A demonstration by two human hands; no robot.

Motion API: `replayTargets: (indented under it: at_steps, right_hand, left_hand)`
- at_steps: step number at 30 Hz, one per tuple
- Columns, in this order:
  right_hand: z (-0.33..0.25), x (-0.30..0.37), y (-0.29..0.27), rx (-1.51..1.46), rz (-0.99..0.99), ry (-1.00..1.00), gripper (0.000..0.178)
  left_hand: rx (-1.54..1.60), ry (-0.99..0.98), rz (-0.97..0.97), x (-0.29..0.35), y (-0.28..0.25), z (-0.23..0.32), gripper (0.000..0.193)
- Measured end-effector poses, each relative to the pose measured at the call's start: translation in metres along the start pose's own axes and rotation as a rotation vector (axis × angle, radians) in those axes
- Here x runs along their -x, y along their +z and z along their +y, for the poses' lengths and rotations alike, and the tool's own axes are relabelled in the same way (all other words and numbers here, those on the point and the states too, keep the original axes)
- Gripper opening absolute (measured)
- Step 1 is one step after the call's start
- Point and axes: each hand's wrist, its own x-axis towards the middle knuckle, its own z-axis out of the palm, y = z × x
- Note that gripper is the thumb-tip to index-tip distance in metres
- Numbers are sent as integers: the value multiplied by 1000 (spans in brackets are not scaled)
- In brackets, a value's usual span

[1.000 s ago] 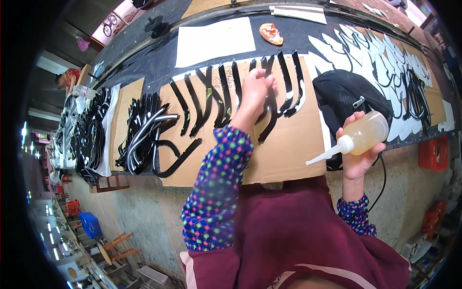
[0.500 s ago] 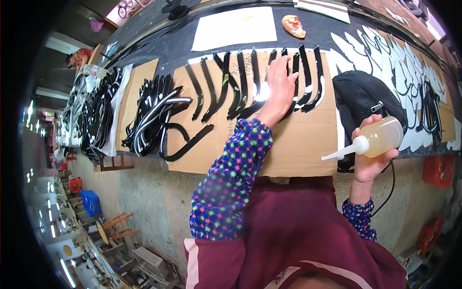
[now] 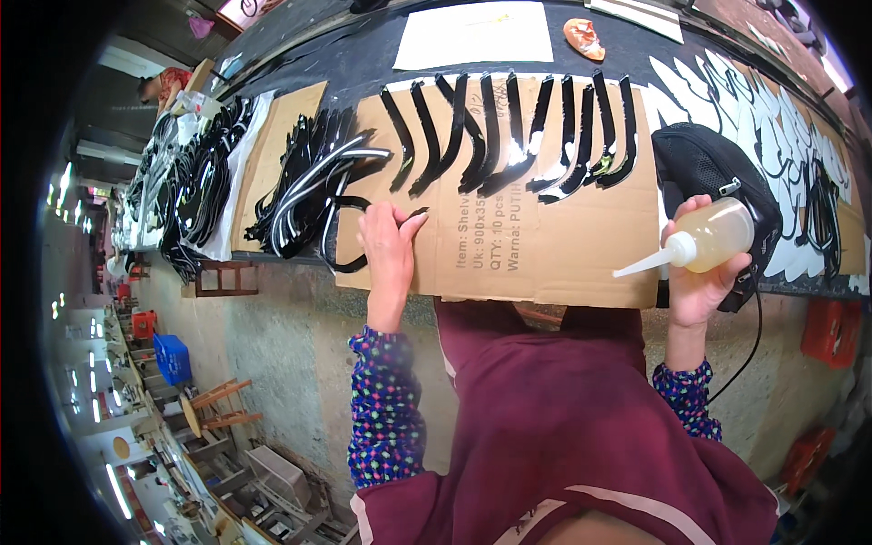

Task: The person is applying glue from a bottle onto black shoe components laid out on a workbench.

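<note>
My left hand [image 3: 389, 254] is at the left part of the cardboard sheet [image 3: 581, 263], its fingers closed on a curved black strip [image 3: 343, 266]. One end of that strip sticks out to the right of my fingers. Farther back on the cardboard, several black strips [image 3: 630, 132] lie side by side in a row, with glossy patches on them; two of them cross. In my right hand [image 3: 692, 304] is a squeeze bottle [image 3: 722, 234] of pale yellowish liquid. It is held tilted above the cardboard's right edge, its long white nozzle pointing left.
Left of the cardboard lies a bundle of black and white-edged strips [image 3: 300, 200], with more black strips [image 3: 195, 195] beyond. A black bag [image 3: 708, 173] sits on the right, beside white cut pieces [image 3: 763, 154]. White paper [image 3: 472, 36] and an orange-brown object [image 3: 584, 39] lie at the back.
My left hand has left the row of strips and moved left and nearer, onto the loose curved strip. The bottle stays in my right hand. The whole view has shifted slightly.
</note>
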Motion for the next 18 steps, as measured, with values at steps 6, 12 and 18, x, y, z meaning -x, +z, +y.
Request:
replayTargets:
  at_steps: [6, 12, 18]
  right_hand:
    - [16, 4, 18, 67, 2, 67, 76]
    - [17, 9, 34, 145, -4, 64, 75]
    - [28, 13, 57, 392, -86, 61, 88]
  left_hand:
    - [175, 135, -28, 16, -4, -13, 20]
    - [326, 99, -134, 38, -32, -13, 22]
    - [1048, -530, -874, 40, -100, 52, 19]
